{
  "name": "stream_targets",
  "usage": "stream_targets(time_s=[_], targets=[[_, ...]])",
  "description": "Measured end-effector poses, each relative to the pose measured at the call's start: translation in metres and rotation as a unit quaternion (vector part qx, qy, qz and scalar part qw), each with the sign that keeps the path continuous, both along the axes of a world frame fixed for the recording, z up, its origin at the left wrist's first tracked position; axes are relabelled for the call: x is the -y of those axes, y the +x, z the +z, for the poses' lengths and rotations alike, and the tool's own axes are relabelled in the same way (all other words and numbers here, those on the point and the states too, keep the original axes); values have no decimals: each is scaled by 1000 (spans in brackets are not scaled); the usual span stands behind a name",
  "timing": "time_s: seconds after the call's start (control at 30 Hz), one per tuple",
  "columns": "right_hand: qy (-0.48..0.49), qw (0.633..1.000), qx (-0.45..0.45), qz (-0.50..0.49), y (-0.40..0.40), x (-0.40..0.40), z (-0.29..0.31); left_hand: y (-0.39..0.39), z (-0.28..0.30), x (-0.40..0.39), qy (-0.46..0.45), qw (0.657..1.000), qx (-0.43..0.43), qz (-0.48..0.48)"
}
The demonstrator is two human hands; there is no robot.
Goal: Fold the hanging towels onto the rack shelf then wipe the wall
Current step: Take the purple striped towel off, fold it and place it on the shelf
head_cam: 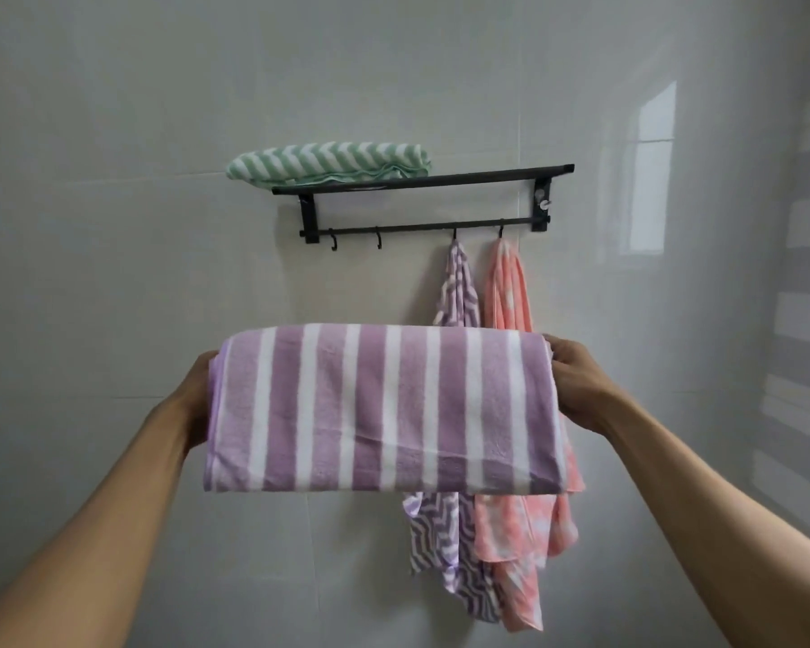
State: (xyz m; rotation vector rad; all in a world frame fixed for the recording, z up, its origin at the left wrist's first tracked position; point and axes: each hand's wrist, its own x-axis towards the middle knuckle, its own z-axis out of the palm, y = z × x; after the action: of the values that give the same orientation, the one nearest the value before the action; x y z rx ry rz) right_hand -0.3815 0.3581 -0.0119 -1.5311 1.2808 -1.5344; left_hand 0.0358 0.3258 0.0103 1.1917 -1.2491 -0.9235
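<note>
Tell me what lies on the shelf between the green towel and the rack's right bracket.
Nothing: in the head view the shelf is bare from the green towel to the right bracket.

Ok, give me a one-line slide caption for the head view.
Both hands, left and right, hold a folded purple striped towel below the black rack, two towels still on hooks.

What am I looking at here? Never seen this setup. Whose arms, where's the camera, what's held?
There is no robot: one camera worn on a person's head looks at a tiled wall. The left hand and right hand grip the ends of a folded purple striped towel, held in the air below a black wall rack. A folded green zigzag towel already lies on the rack's shelf. A purple zigzag towel and a pink towel hang from two hooks; two other hooks are bare.
</note>
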Motion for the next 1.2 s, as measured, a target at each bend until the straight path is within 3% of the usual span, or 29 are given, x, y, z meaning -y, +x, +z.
stream_targets(time_s=[0.2, 0.43, 0.57, 0.7, 0.8, 0.93, 1.0, 1.1, 1.2], targets=[[80, 997, 1, -7, 4, -5, -9, -2, -16, -3, 12, 1000, 7, 23], [139, 985, 100, 6, 2, -3, -20, 2, -29, -8, 29, 999, -16, 7], [209, 973, 80, -58, 0, 2, -28, 0, -37, -3, 69, 997, 12, -29], [279, 956, 85, -32, 3, 8, -41, -1, -54, -3, 115, 993, 5, -33], [316, 944, 82, -57, 7, 8, -45, -3, -61, 1, 144, 988, -41, -24], [325, 936, 90, -102, 9, 12, -59, 5, -73, -2, 178, 961, -189, -96], [324, 933, 108, -111, 8, 12, -67, 2, -84, -11, 188, 954, -171, -157], [353, 918, 178, -44, 1, 18, -82, -7, -99, -11, 203, 965, -75, -145], [365, 917, 147, 70, 9, 3, -83, -8, -102, -6, 193, 975, -79, -81]])
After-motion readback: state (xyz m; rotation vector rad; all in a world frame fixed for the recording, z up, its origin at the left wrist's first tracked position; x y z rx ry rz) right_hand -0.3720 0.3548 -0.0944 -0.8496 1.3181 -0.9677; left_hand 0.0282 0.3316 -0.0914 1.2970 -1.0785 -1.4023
